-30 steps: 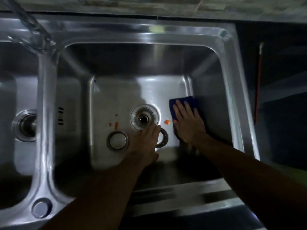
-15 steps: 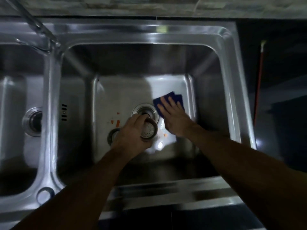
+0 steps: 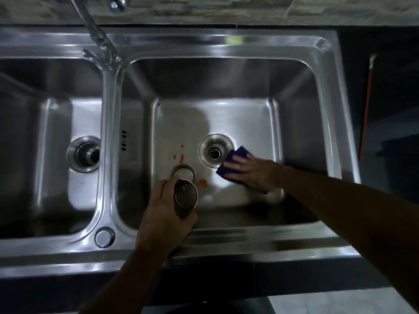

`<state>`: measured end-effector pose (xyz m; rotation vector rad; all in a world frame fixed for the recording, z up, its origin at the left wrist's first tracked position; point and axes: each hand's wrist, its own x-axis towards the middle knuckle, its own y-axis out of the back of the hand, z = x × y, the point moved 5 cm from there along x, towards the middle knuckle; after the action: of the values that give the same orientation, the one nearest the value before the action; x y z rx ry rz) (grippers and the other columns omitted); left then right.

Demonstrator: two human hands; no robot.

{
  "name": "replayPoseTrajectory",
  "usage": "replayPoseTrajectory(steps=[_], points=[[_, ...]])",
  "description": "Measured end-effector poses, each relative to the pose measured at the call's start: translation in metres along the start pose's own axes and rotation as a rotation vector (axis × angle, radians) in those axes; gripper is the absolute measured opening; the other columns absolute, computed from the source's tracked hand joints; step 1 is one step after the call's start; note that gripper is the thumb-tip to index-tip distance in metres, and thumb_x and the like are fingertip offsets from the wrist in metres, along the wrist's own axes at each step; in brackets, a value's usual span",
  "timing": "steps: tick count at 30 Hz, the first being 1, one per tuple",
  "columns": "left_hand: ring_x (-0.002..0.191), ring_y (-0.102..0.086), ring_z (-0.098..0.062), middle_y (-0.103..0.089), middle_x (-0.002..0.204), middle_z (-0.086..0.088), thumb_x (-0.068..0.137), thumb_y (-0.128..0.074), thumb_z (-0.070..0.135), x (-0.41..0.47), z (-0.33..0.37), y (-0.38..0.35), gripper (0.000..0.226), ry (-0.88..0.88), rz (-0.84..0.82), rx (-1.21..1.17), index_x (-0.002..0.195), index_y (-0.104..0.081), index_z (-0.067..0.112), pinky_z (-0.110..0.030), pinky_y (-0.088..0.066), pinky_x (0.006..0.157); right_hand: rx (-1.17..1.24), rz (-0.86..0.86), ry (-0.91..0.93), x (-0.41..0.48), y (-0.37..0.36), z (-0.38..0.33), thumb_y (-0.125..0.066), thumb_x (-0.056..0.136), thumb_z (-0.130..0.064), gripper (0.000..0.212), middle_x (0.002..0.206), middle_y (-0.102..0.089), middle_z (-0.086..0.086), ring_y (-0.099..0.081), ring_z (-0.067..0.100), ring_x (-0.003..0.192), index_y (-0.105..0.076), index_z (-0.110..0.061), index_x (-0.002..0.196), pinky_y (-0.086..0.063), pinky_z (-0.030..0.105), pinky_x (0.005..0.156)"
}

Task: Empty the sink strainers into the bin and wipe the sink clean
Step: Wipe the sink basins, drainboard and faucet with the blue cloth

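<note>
A steel double sink fills the view. My left hand holds a round metal strainer lifted above the right basin's near side. A second round metal piece lies on the basin floor just beyond it. My right hand presses flat on a blue cloth right of the open drain. Orange food scraps lie left of the drain, and another orange scrap sits beside the strainer.
The left basin has its own drain fitting. A tap rises at the back over the divider. A round cap sits on the front rim. A red-handled stick lies on the dark counter to the right.
My left hand picked the strainer up from the basin floor and drew it toward the near edge. My right hand slid the blue cloth from the right wall to beside the drain.
</note>
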<state>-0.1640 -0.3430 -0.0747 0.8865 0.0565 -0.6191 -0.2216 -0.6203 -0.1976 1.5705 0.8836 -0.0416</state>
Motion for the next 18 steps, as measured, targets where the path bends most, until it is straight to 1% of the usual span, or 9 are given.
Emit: replayPoseTrajectory(steps=[2, 4, 6, 8, 10, 13, 15, 16, 18], points=[[0.107, -0.052, -0.009, -0.041, 0.132, 0.008, 0.065, -0.083, 0.027, 0.0, -0.003, -0.002, 0.089, -0.01, 0.009, -0.014, 0.142, -0.038, 0.028, -0.026, -0.047, 0.088, 0.023, 0.003, -0.14, 0.006, 0.011, 0.019, -0.039, 0.103, -0.03, 0.061, 0.168, -0.003, 0.001, -0.004, 0.034, 0.154, -0.014, -0.031, 0.159, -0.023, 0.051, 0.119], [0.112, -0.054, -0.013, -0.04, 0.135, 0.008, 0.065, -0.081, 0.033, 0.003, -0.003, -0.006, 0.091, -0.019, -0.011, -0.01, 0.144, -0.036, 0.03, -0.026, -0.046, 0.089, 0.06, -0.01, -0.265, 0.013, 0.014, 0.02, -0.044, 0.101, -0.029, 0.069, 0.168, 0.004, -0.001, 0.002, 0.033, 0.155, -0.007, -0.033, 0.159, -0.021, 0.053, 0.119], [0.116, -0.055, -0.019, -0.04, 0.136, 0.007, 0.064, -0.076, 0.042, 0.006, -0.003, -0.008, 0.092, -0.003, -0.031, 0.019, 0.145, -0.033, 0.032, -0.031, -0.048, 0.09, 0.112, -0.009, -0.345, 0.02, 0.011, 0.005, -0.048, 0.098, -0.026, 0.076, 0.168, 0.007, -0.001, 0.005, 0.036, 0.154, -0.004, -0.032, 0.16, -0.018, 0.058, 0.118], [0.115, -0.055, -0.02, -0.042, 0.134, 0.005, 0.065, -0.075, 0.043, 0.005, -0.001, -0.009, 0.091, -0.01, -0.027, 0.03, 0.145, -0.035, 0.028, -0.03, -0.048, 0.09, 0.154, -0.024, -0.334, 0.026, 0.005, -0.019, -0.049, 0.096, -0.022, 0.079, 0.168, 0.008, 0.0, 0.007, 0.04, 0.153, -0.004, -0.029, 0.16, -0.015, 0.061, 0.118], [0.114, -0.057, -0.022, -0.045, 0.133, 0.001, 0.066, -0.079, 0.037, 0.004, 0.001, -0.007, 0.088, -0.031, -0.017, 0.035, 0.144, -0.04, 0.022, -0.031, -0.05, 0.09, 0.239, -0.035, -0.271, 0.028, -0.003, -0.041, -0.05, 0.093, -0.016, 0.08, 0.168, 0.008, -0.002, 0.008, 0.04, 0.153, -0.008, -0.03, 0.16, -0.01, 0.063, 0.118], [0.114, -0.057, -0.024, -0.047, 0.132, -0.002, 0.068, -0.082, 0.031, 0.005, 0.002, -0.006, 0.086, -0.024, -0.036, 0.035, 0.143, -0.043, 0.017, -0.033, -0.05, 0.091, 0.332, -0.114, -0.127, 0.014, -0.019, -0.061, -0.045, 0.098, -0.011, 0.07, 0.168, 0.007, -0.007, 0.013, 0.034, 0.153, -0.018, -0.033, 0.159, -0.004, 0.062, 0.121], [0.115, -0.057, -0.024, -0.047, 0.133, -0.003, 0.07, -0.082, 0.031, 0.006, 0.003, -0.007, 0.086, -0.017, -0.057, 0.044, 0.144, -0.042, 0.018, -0.032, -0.049, 0.092, 0.359, -0.148, -0.078, -0.004, -0.027, -0.056, -0.042, 0.101, -0.009, 0.065, 0.168, 0.006, -0.007, 0.013, 0.032, 0.153, -0.022, -0.034, 0.158, -0.005, 0.06, 0.123], [0.117, -0.056, -0.024, -0.046, 0.135, -0.002, 0.071, -0.082, 0.033, 0.006, 0.004, -0.007, 0.086, -0.005, -0.071, 0.047, 0.145, -0.04, 0.019, -0.032, -0.048, 0.092, 0.339, -0.15, -0.069, -0.012, -0.029, -0.049, -0.042, 0.102, -0.01, 0.064, 0.168, 0.006, -0.007, 0.012, 0.032, 0.153, -0.022, -0.036, 0.158, -0.006, 0.06, 0.123], [0.118, -0.056, -0.024, -0.046, 0.136, -0.001, 0.073, -0.08, 0.037, 0.007, 0.005, -0.007, 0.084, -0.001, -0.079, 0.051, 0.145, -0.039, 0.02, -0.033, -0.048, 0.092, 0.244, -0.13, -0.1, -0.027, -0.031, -0.028, -0.039, 0.104, -0.019, 0.062, 0.168, 0.007, -0.006, 0.008, 0.033, 0.154, -0.014, -0.038, 0.158, -0.012, 0.059, 0.122]])
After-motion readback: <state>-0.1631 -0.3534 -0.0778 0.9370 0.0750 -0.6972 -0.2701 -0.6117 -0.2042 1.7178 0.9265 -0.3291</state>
